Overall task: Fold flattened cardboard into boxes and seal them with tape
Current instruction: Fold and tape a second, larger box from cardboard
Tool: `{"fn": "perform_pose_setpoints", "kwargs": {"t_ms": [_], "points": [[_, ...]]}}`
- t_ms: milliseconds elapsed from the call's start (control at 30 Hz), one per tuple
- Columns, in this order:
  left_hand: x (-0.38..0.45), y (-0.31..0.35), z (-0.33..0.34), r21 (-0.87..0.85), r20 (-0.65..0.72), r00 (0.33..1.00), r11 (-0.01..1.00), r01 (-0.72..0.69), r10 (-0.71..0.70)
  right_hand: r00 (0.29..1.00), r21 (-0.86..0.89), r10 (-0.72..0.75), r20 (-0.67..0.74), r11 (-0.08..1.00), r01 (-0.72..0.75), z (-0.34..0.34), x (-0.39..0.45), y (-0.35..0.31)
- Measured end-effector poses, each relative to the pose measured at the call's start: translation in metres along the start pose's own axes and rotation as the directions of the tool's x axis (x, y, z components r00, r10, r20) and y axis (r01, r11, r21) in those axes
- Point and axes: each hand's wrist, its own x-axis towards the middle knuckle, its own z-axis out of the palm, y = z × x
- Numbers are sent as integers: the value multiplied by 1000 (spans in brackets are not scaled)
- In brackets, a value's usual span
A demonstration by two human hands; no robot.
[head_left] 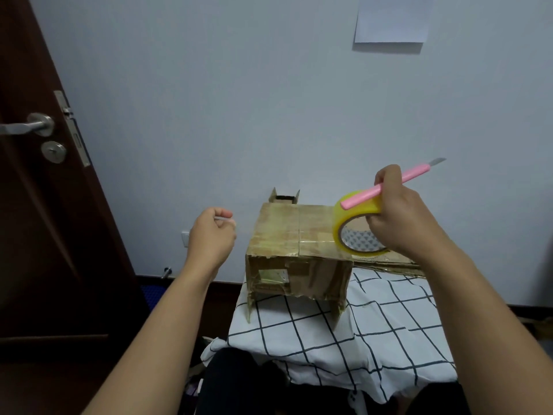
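Two things sit in the right hand at once: its fingers curl through the core of a roll of clear yellowish tape, and between thumb and fingers it also pinches a pink utility knife, whose bare blade points toward the upper right of the frame. The roll stands on edge at the right end of the box top, touching the cardboard. The left hand, left of centre, is closed with fingertips pressed to the thumb; a thin pale strip shows between them, most likely the free end of the tape, though it is too faint to be sure. This hand is held in the air just left of the box and apart from it.

The cardboard box stands in the middle of the frame on a white cloth with a black grid. Its top flaps are folded shut, meeting in a seam that runs front to back, and glossy tape crosses the top and wraps over the near edge. Its near wall carries older tape patches, and two flaps hang down below it like short legs. A smaller open box peeks from behind the far edge. Flat cardboard lies to the right, under the wrist. A dark wooden door with a metal handle fills the left side, and a sheet of paper hangs on the wall at upper right.
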Motion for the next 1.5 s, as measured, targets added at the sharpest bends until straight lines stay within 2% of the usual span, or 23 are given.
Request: {"fn": "perform_pose_setpoints", "kwargs": {"t_ms": [67,133,200,400,633,1000,1500], "points": [[-8,-5,4,-20,55,997,998,55,-54,988,57,43,152,997,-52,-5,-3,5],[-12,-12,7,-30,70,994,996,82,-80,946,56,96,310,991,-119,-10,-8,8],[-15,-17,11,-37,77,993,995,89,-85,918,45,145,370,984,-173,-11,-13,11],[-20,-27,22,28,74,996,998,49,-51,938,-26,229,260,973,-230,-2,-18,8],[-19,-30,23,61,53,998,997,41,-45,936,-39,227,269,974,-225,14,-14,13],[-6,-40,13,31,90,980,984,176,-178,932,-119,146,333,987,-112,14,10,-10],[-5,-42,17,18,134,964,973,231,-231,898,-113,184,400,982,-151,25,14,-5]]}}
